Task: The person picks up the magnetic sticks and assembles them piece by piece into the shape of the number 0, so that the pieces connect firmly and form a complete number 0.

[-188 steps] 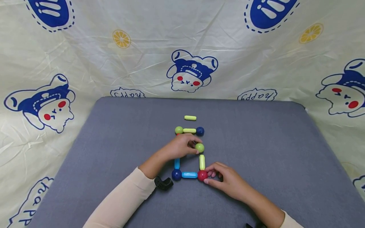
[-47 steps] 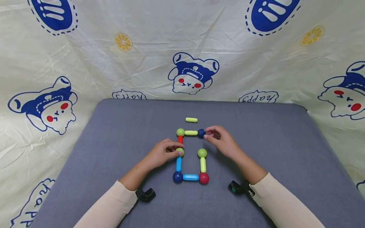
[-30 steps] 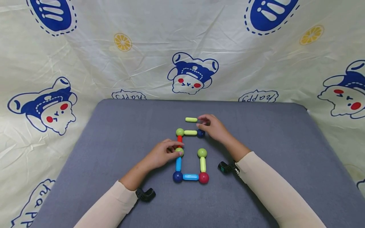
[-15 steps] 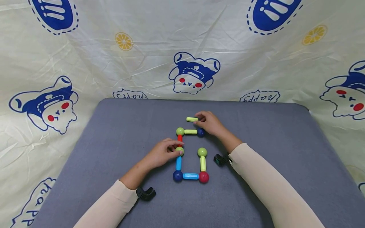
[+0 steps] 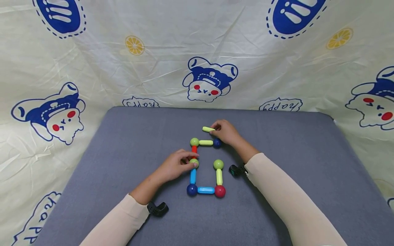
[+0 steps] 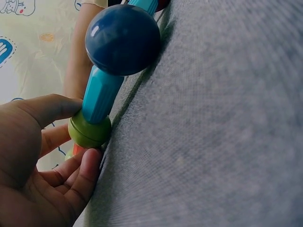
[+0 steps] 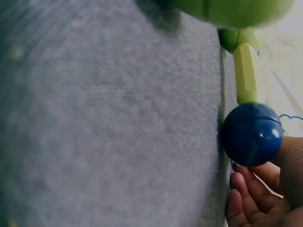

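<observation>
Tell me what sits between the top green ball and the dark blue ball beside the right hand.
A yellow-green rod joins the top green ball to the dark blue ball, touching both. The head view shows it; the right wrist view shows it too.

- Grey mat (image 5: 292,153): lies under both grips.
- Cartoon cloth (image 5: 154,68): hangs beyond the right hand (image 5: 226,131).
- Navy ball (image 5: 217,143): just below the right grip, joined leftward to a lime rod (image 5: 206,142) and a far green ball (image 5: 194,141).
- Red rod (image 5: 194,149): just beyond the grip of the left hand (image 5: 173,167).
- Blue rod (image 5: 192,176): runs from the left grip to a near navy ball (image 5: 192,190).
- Cross rod (image 5: 205,190), red ball (image 5: 220,191), upright lime rod (image 5: 219,176), right green ball (image 5: 218,164): to the right of the left grip.
</observation>
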Motion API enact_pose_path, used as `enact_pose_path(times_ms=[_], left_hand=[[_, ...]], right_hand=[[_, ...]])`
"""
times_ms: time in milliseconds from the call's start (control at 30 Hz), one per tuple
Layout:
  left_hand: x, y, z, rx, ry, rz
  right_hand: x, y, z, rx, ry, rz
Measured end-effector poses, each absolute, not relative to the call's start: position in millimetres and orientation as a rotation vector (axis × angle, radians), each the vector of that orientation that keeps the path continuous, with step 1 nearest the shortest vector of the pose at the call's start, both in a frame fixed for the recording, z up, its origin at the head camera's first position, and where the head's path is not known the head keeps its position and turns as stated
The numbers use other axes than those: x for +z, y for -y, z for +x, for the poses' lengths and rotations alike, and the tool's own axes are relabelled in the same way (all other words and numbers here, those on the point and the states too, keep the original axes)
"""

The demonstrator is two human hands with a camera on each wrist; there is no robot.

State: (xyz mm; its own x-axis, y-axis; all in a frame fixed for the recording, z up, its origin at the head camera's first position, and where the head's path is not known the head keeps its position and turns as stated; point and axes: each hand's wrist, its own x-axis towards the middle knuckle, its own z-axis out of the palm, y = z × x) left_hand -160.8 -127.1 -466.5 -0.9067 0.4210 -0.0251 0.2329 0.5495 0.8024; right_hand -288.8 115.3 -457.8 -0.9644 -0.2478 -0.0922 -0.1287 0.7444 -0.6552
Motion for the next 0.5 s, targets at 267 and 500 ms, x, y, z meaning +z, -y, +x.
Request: enact_pose_path(times_ms=[267,500], left_hand=[[-468.3,127.2,-161.7,1.297,-2.567,0.555],[-467.9,126.6,-161.6,1.307,-2.561,0.545]], right_hand=[[-457.2,-128.6,-287.0,-1.144,-2.735,-0.191],[-456.8,-139.0,-281.1,-1.219,-2.723,-0.168]])
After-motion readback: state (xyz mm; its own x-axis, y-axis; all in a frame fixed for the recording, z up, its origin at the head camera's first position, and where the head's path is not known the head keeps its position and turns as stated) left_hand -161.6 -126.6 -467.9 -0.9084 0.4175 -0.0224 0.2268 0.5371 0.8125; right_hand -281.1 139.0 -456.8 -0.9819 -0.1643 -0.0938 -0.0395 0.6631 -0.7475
